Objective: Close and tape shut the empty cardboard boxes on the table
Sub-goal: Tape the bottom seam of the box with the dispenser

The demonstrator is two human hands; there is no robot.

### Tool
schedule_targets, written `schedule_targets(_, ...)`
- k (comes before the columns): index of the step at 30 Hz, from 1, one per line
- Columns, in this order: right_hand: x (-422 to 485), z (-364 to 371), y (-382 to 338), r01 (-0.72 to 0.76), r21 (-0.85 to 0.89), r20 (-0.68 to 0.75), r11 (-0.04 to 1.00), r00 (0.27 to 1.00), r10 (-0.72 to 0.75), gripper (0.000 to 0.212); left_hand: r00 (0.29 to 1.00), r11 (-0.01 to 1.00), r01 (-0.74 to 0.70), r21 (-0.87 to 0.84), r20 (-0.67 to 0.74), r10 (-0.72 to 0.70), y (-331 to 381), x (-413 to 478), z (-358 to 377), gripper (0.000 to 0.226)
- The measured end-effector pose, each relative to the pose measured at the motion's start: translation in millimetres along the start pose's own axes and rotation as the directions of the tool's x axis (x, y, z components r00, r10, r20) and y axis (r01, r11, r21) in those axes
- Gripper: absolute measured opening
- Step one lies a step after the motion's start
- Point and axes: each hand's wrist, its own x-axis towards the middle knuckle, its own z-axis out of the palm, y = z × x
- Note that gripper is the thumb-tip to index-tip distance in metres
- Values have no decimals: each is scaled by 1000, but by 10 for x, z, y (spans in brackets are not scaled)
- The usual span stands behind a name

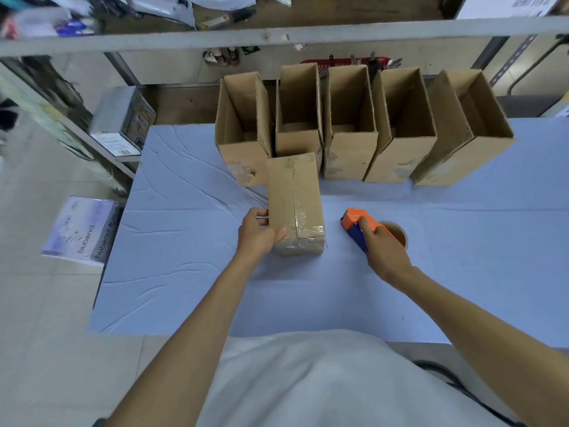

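Note:
A closed cardboard box [294,201] lies on the blue table cover [184,272], with clear tape along its top seam and over its near end. My left hand [257,234] grips the box's left near corner, thumb on top. To the right, my right hand [385,251] holds an orange and blue tape dispenser [357,224] with a brown tape roll [397,234], resting on the table apart from the box. Several open, empty cardboard boxes [348,127] stand upright in a row behind it.
A white printed box [81,231] sits on the floor to the left. A low shelf [123,124] with a carton stands at the back left. A grey shelf rail [277,35] runs overhead with clutter above it.

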Motion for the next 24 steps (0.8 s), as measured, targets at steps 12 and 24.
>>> schedule_targets(12, -19, -339, -305, 211, 233, 61, 949, 971, -231, 78, 997, 989, 81, -122, 21, -79, 63, -34, 30, 38)
schedule_targets(24, -30, -888, -511, 251, 581, -302, 774, 950, -82, 35, 920, 933, 208, -292, 382, -85, 500, -256, -224, 28)
